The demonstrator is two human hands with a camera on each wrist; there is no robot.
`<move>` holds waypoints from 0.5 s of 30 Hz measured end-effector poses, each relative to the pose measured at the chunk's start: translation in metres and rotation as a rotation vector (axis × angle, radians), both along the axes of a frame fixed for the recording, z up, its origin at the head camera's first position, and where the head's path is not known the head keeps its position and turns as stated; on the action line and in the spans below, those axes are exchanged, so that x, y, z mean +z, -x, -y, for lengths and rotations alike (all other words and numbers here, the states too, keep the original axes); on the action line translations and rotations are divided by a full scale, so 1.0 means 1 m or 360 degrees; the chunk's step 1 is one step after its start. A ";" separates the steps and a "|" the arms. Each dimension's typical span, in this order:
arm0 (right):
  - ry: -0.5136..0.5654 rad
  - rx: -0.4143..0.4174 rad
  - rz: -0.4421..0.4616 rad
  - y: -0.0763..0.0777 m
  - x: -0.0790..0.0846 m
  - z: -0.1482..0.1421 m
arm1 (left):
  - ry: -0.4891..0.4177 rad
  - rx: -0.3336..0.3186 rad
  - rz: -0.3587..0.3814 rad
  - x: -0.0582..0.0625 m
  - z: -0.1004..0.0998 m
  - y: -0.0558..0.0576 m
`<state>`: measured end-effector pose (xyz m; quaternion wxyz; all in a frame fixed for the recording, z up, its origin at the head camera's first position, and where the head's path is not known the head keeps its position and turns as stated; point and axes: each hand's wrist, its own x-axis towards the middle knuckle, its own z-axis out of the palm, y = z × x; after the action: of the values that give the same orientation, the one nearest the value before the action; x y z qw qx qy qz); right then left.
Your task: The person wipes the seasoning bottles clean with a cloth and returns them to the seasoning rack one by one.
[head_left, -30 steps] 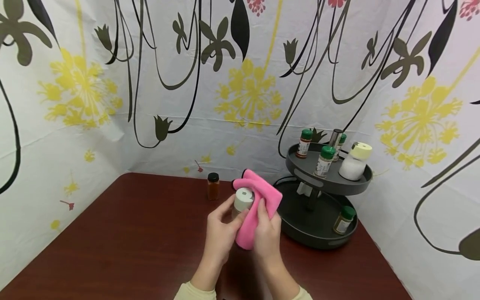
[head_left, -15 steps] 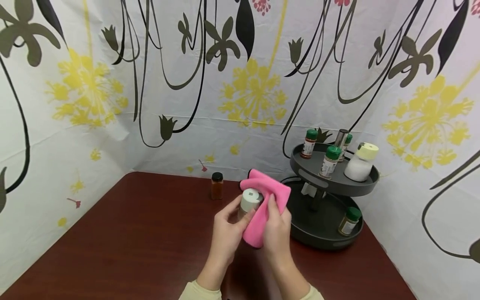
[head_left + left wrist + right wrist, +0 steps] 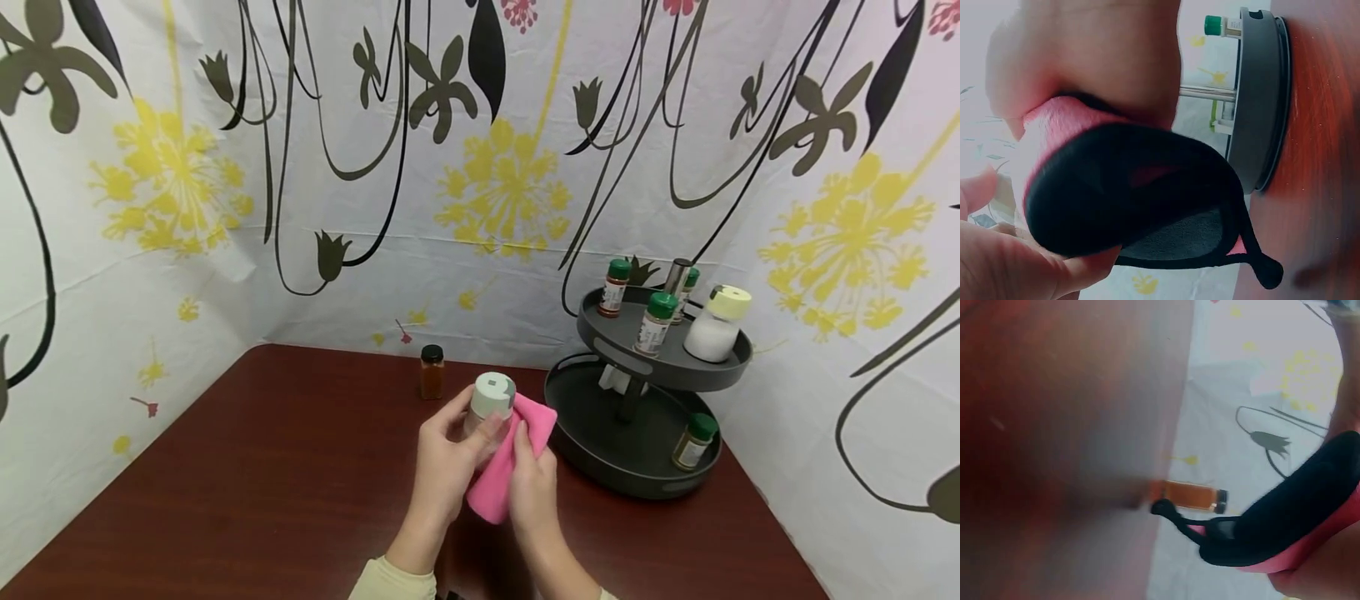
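In the head view my left hand (image 3: 442, 467) grips a clear shaker bottle with a pale lid (image 3: 493, 395), held upright above the table. My right hand (image 3: 534, 492) pinches a pink cloth (image 3: 497, 490) against the bottle's right side. Folds of the cloth, with its black trim (image 3: 1085, 194), fill the middle of the left wrist view. In the right wrist view the black-edged cloth (image 3: 1297, 506) hangs beside the hand. Fingers and cloth hide much of the bottle's body.
A two-tier black rack (image 3: 630, 487) stands on the right, bearing several green-capped spice jars (image 3: 655, 325) and a white bottle with a yellow lid (image 3: 714, 327). A black-capped jar of orange-brown spice (image 3: 432, 373) stands at the back of the dark red table (image 3: 285, 467).
The cloth's upper fold, which stood up beside the lid, has dropped lower along the bottle. My right hand has moved down a little. The left hand keeps its grip on the bottle.
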<state>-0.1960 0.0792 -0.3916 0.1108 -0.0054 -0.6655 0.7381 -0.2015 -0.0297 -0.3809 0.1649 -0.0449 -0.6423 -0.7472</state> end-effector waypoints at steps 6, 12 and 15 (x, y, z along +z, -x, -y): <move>0.0123 0.0045 -0.0203 0.002 0.036 -0.004 | 0.0052 -0.0080 0.0014 -0.003 -0.003 0.000; 0.0080 -0.0044 -0.0296 -0.001 0.028 0.005 | -0.0026 -0.0066 -0.0025 -0.002 -0.001 0.001; 0.0034 -0.0059 -0.0187 -0.001 0.009 0.009 | -0.0051 -0.0015 -0.0030 0.001 0.002 0.002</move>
<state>-0.1948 0.0703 -0.3828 0.1632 0.0244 -0.6497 0.7420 -0.2040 -0.0319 -0.3801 0.1680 -0.0522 -0.6285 -0.7576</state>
